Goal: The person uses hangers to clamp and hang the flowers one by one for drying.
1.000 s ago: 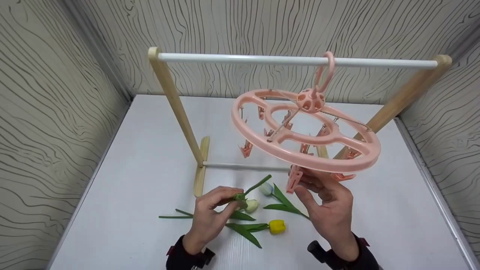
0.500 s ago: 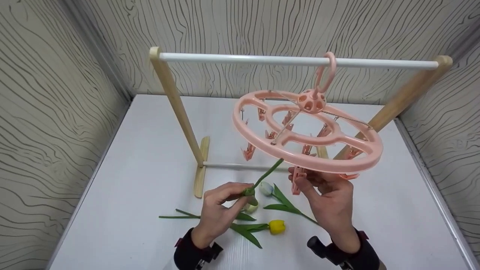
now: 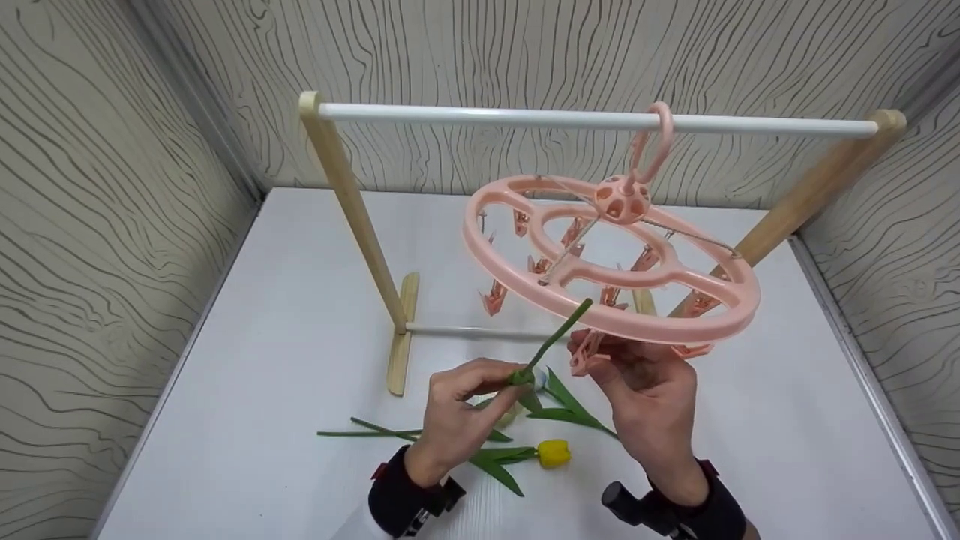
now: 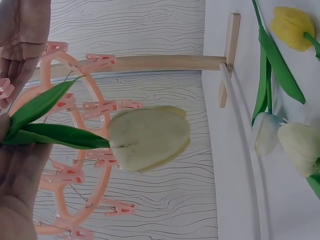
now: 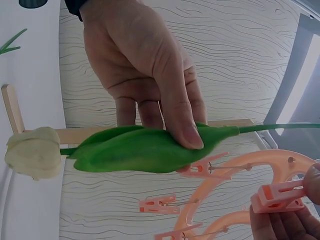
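Observation:
My left hand (image 3: 469, 409) pinches an artificial white tulip (image 4: 150, 139) between thumb and fingers where its green leaves meet the stem. Its bloom points down and the bare stem slants up toward the ring, the stem's end overlapping the front rim in the head view. My right hand (image 3: 656, 397) holds a pink clothespin (image 3: 587, 356) between thumb and fingers. That clothespin hangs from the front of a round pink clip hanger (image 3: 622, 199). In the right wrist view, the clothespin (image 5: 275, 195) lies just below the tulip's stem, apart from it.
The hanger hooks over the white top rod (image 3: 465, 116) of a wooden-legged stand. Several other pink clothespins dangle from it. A yellow tulip (image 3: 554, 454), a blue-white tulip (image 4: 266, 134) and another white tulip (image 4: 300, 149) lie on the white table (image 3: 262, 375). Patterned walls enclose the table.
My left hand has moved right and slightly up with the tulip, bringing its stem to the ring's rim. In my right hand the clothespin has turned from hanging straight to tilted.

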